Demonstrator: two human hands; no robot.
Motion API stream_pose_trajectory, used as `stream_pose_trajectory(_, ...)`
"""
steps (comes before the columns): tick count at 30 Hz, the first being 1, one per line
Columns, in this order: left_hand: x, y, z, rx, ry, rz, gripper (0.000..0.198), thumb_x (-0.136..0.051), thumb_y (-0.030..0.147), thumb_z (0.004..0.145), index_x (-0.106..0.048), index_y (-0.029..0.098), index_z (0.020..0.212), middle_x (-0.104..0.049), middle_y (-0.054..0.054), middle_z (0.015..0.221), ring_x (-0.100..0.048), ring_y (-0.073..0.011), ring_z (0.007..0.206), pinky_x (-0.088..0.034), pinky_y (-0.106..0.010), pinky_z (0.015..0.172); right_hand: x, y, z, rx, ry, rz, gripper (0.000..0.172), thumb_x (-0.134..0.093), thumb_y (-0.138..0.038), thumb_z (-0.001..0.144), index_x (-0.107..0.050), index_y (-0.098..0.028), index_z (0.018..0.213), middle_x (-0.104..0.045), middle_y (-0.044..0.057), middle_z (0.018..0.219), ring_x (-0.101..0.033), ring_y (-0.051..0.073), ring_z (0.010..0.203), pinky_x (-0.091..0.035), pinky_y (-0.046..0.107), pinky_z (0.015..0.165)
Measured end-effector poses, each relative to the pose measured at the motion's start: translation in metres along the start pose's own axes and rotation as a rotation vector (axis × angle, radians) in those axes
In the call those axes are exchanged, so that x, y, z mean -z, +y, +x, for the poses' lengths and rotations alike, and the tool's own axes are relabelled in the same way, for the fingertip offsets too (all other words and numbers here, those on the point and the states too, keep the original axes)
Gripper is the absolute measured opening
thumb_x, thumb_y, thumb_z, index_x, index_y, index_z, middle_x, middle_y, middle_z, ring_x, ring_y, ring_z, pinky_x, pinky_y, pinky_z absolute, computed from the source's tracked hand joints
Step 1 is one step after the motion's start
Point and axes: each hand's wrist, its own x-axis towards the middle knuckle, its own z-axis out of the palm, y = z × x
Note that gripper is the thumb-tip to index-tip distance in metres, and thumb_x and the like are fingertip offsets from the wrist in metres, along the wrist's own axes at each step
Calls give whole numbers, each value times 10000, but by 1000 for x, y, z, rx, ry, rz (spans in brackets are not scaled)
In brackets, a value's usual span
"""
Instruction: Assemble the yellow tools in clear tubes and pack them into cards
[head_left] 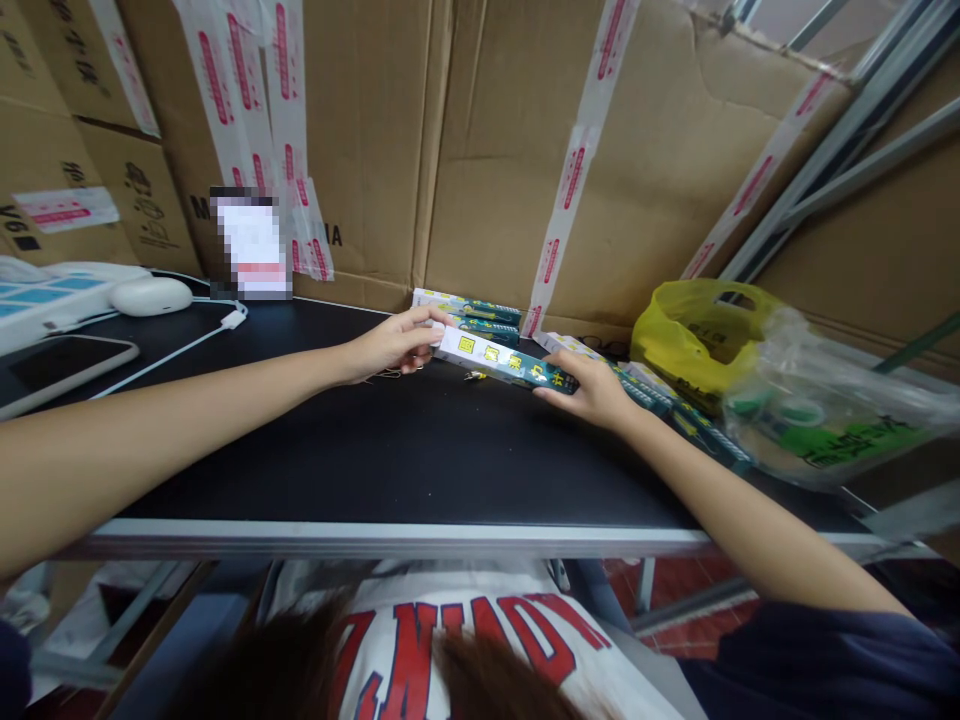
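Observation:
Both my hands hold one long narrow box [501,360], white and dark green with yellow characters, just above the black table [390,450]. My left hand [397,342] pinches its left end with closed fingers. My right hand [592,388] grips its right end. Two similar boxes [469,310] lie stacked behind it against the cardboard wall. More of the same boxes [675,405] lie to the right of my right hand.
A yellow plastic bag [697,335] and a clear plastic bag [825,410] sit at the right. At the left lie a phone [60,362], a white cable [180,345], a white mouse-like object [150,295] and a keyboard-like device [37,295]. Cardboard boxes [375,140] wall the back.

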Motion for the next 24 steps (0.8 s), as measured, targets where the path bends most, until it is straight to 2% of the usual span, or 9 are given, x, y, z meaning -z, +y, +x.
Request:
stream_pose_trajectory(3, 0, 1, -2, -10, -29, 114, 365, -587, 426, 828, -600, 183, 1099, -403, 38, 584, -413, -87, 480, -309, -171, 394, 0, 0, 0, 11, 0, -6, 319, -597, -452, 853, -596, -185, 1027, -696, 90, 927, -660, 215, 796, -489, 304, 697)
stream_pose_trajectory(7, -7, 5, -9, -92, -1, 305, 471, -490, 509, 890, -610, 185, 1210, -432, 4, 622, -419, -104, 534, -327, -182, 426, 0, -3, 0, 22, 13, -12, 320, -605, -452, 851, -594, -179, 1017, -699, 90, 916, -666, 216, 789, -492, 300, 687)
stream_pose_trajectory(11, -19, 4, -17, -152, 36, 352, 610, -443, 588, 896, -450, 241, 1397, -499, -14, 680, -467, -126, 570, -389, -208, 470, 1, -10, 2, 34, 14, -5, 319, -605, -450, 851, -592, -174, 1011, -698, 93, 916, -667, 212, 779, -494, 299, 679)
stream_pose_trajectory(15, -28, 2, -22, -160, 67, 331, 733, -537, 591, 849, -334, 240, 1459, -519, -1, 648, -508, -136, 553, -411, -216, 469, 3, -17, 2, 23, 35, -9, 298, -616, -443, 837, -597, -180, 977, -700, 82, 893, -666, 206, 758, -495, 298, 670)
stream_pose_trajectory(21, -36, -6, -23, -116, 102, 265, 629, -518, 512, 888, -335, 240, 1425, -522, 17, 655, -522, -105, 510, -414, -179, 412, 2, -25, 2, 2, 78, -23, 296, -645, -440, 811, -610, -190, 966, -703, 68, 872, -663, 196, 740, -492, 288, 663)
stream_pose_trajectory(24, -36, -10, -17, -114, 171, 126, 545, -513, 461, 894, -367, 239, 1370, -555, 9, 709, -532, -88, 504, -389, -149, 375, 1, -32, 6, -72, 81, 97, 342, -651, -463, 806, -601, -202, 1020, -696, 63, 924, -655, 196, 790, -495, 295, 705)
